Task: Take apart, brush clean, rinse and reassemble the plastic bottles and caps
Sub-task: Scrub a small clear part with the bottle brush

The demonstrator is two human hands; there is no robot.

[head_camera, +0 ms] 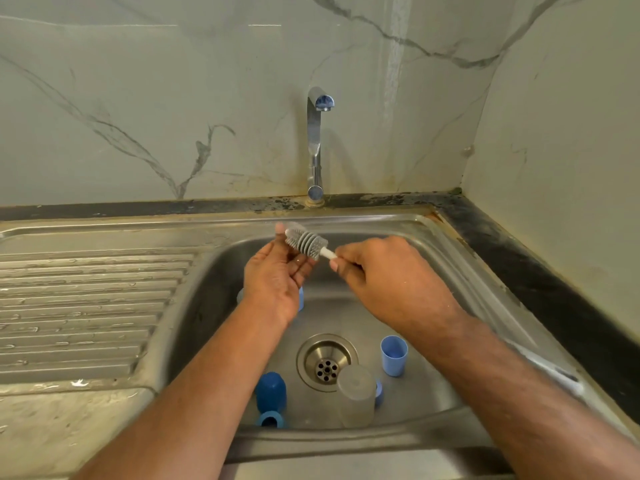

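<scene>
two hands are up over the steel sink (446,258). the right hand (388,282) grips the white handle of a grey bottle brush (306,241) — its fingers are curled tight round the stick. the left hand (273,275) is held up beside the bristles with its fingers loosely bent, and the fingertips touch the far end of the brush. the two hands are near each other, with the brush between them.

down in the sink lie the bottle parts. a clear bottle (356,394) stands upside down just beside the drain (327,362). a dark blue cap (271,391) sits to the left of the drain, and a light blue ring (270,420) is just in front of it. a small light blue cup (394,355) stands open side up to the right of the drain. something else blue peeks out from behind the left hand — i cannot tell what it is.

the tap (317,143) stands behind the sink.
</scene>
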